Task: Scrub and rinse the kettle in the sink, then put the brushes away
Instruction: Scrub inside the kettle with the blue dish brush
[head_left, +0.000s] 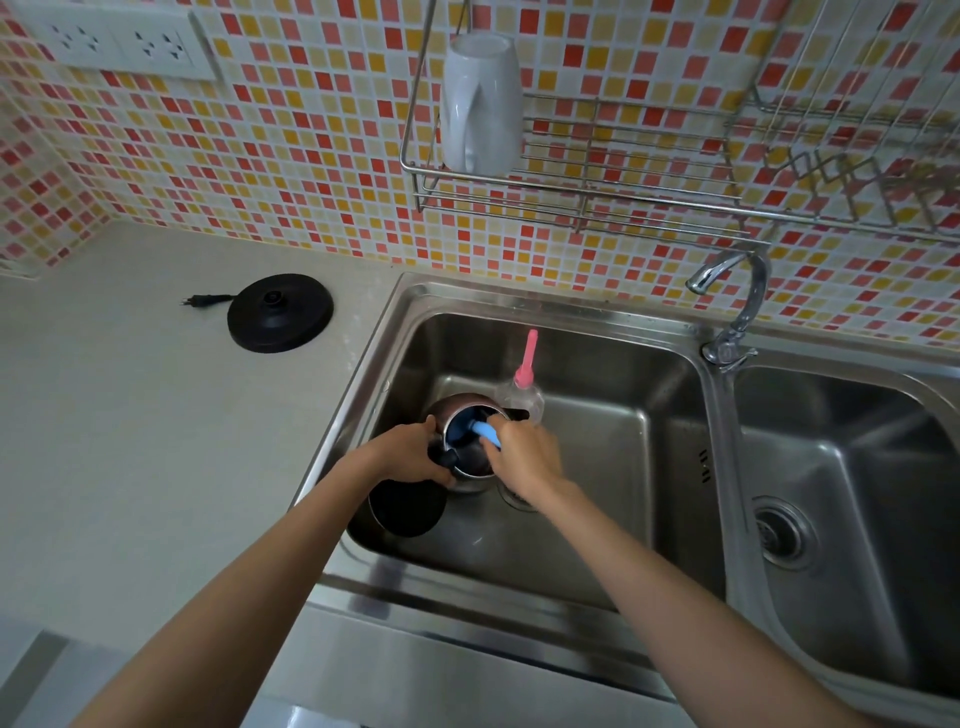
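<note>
A: Where do I stand with this?

B: Start wide. The counter (156, 441) on your left carries the kettle's black base (280, 313), its plug (189, 300) lying loose beside it. The sink (597, 493) has two basins, and both your hands are in the left one. Above it hangs a wire rack (597, 208) with a white mug (480, 104) upturned on it. The tap (737, 291) points toward the left basin, and I see no water coming from it.

A: And the kettle?

B: The kettle (457, 408) stands on the floor of the left basin, near its left wall, with the lid (408, 512) swung open toward you. Your left hand (410, 454) is curled round the handle at the rim. Your right hand (524, 457) is wrapped round the blue brush (488, 434), whose head is down inside the kettle.

A: How far along, then?

B: I'd say you're mid-scrub, on the inside. No foam shows, so I can't judge how thorough it is. Rinsing is left, and so is putting the brushes away. I can find only one brush. A clear bottle (522, 397) with a pink top stands just behind the kettle.

A: Any writing to read?

B: Nothing legible. No brand shows on the kettle, base or bottle. The mug is plain, and the wall sockets (119, 44) carry no marking I can make out.
</note>
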